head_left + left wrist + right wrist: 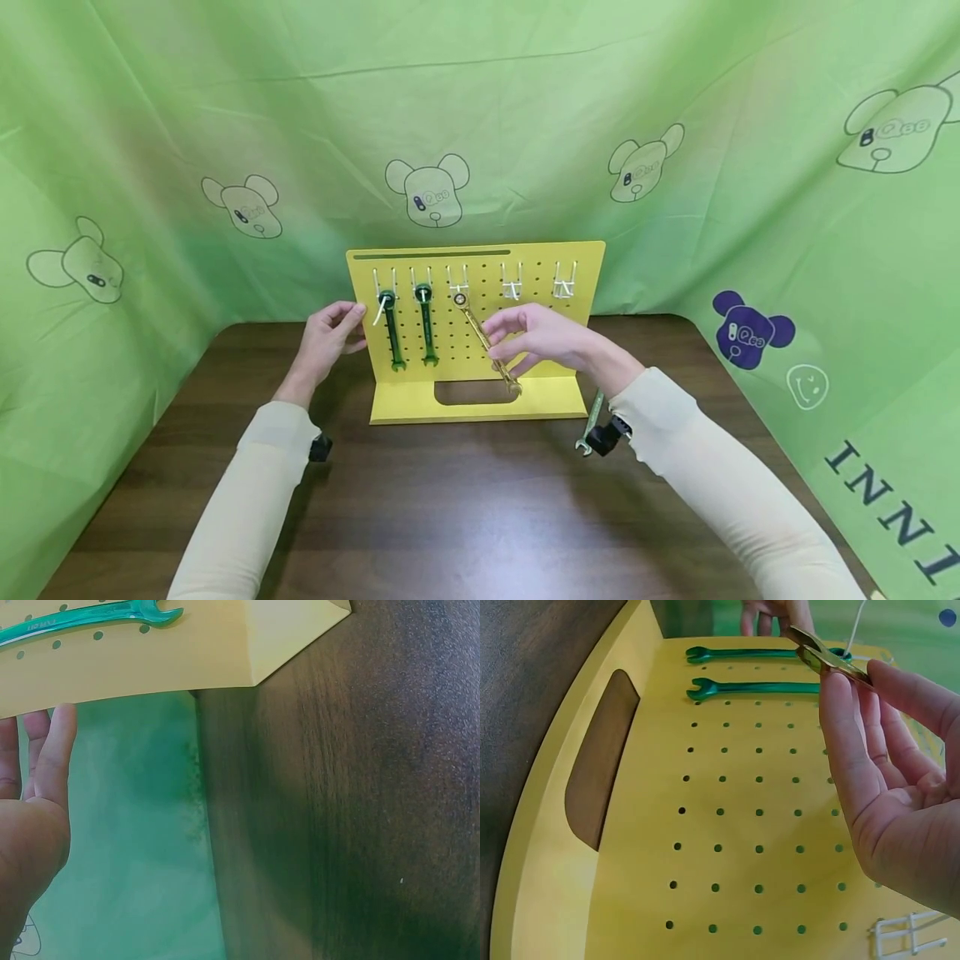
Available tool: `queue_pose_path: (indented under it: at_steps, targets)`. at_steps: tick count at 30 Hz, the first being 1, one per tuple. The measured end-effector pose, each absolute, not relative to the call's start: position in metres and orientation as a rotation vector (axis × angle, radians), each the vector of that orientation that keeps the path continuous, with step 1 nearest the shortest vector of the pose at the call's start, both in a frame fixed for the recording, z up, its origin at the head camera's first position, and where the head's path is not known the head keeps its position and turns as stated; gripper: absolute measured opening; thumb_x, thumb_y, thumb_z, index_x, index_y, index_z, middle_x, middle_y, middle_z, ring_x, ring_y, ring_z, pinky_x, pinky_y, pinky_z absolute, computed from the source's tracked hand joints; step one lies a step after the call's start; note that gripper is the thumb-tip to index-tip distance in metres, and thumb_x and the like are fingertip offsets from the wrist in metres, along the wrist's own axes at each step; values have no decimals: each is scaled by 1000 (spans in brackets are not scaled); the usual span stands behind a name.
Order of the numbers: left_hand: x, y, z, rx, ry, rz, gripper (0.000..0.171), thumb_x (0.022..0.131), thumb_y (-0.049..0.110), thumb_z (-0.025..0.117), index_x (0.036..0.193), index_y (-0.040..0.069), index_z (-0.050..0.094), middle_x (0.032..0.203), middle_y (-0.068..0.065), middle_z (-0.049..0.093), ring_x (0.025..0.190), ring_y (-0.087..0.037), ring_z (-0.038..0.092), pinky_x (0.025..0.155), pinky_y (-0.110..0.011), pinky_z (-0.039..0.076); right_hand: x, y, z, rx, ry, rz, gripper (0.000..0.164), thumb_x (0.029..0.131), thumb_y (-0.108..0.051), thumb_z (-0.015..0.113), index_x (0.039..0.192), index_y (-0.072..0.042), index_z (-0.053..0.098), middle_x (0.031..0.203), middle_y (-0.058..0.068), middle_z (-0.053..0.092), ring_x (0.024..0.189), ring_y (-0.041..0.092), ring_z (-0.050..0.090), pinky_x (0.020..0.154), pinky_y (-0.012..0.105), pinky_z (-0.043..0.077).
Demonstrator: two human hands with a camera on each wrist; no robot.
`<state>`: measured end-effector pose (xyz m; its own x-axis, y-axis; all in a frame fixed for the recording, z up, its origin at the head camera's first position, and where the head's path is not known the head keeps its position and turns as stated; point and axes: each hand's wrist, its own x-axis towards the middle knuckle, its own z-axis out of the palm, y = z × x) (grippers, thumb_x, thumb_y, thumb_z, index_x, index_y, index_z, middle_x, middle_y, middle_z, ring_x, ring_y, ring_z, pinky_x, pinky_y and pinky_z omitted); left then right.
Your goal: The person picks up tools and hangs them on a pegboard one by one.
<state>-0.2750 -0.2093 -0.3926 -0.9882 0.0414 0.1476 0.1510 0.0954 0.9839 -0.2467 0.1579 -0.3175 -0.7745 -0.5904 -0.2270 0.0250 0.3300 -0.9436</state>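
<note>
A gold combination wrench (477, 332) slants across the front of a yellow pegboard (558, 400). My right hand (536, 335) pinches its shaft between thumb and fingers, as the right wrist view also shows. The wrench's ring end is at the third white hook (459, 286); whether it hangs on the hook I cannot tell. My left hand (330, 337) holds the board's left edge, thumb near the front and fingers partly hidden behind. Two green wrenches, one at the far left (393, 337) and one beside it (427, 332), hang ring end up.
Two more white hooks, one right of centre (512, 287) and one at the far right (564, 287), hold nothing. Another green wrench (592, 421) lies on the brown table (450, 517), partly hidden by my right wrist. Green curtains (525, 100) surround the table.
</note>
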Motion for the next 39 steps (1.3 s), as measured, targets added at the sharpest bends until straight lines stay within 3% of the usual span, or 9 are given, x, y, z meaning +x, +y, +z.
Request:
queue_pose_path:
  at_steps: [9,21,33,39]
  targets:
    - [-274,-210,-390,-190,-2267,-2075,30,100,37,65,110,8,67,99,-7,60,90,-18,60,82,-37,63,-251,154,-323,-433,2012,-1543,52,91,-4,74,138,3,53,118,16,59,93,25,67,83,50,62]
    - [-275,-210,-392,-194,-2256,-2061,33,98,40,67,110,10,68,98,-4,59,89,-16,60,79,-34,63,-259,141,-340,-299,1980,-1692,49,94,-5,71,139,2,52,135,31,53,97,25,68,87,48,61]
    - [-274,-209,-392,-192,-2247,-2067,28,99,37,67,108,9,67,96,-4,59,89,-16,59,78,-33,63,-260,128,-360,-174,2030,-1781,40,97,-7,70,132,5,57,123,18,63,108,32,66,91,41,60]
    - [-274,-208,-392,-188,-2255,-2056,30,99,37,66,108,9,67,97,-4,60,91,-18,60,78,-34,63,-261,121,-365,-150,2040,-1817,37,97,-7,69,131,4,59,124,18,62,113,36,64,92,41,59]
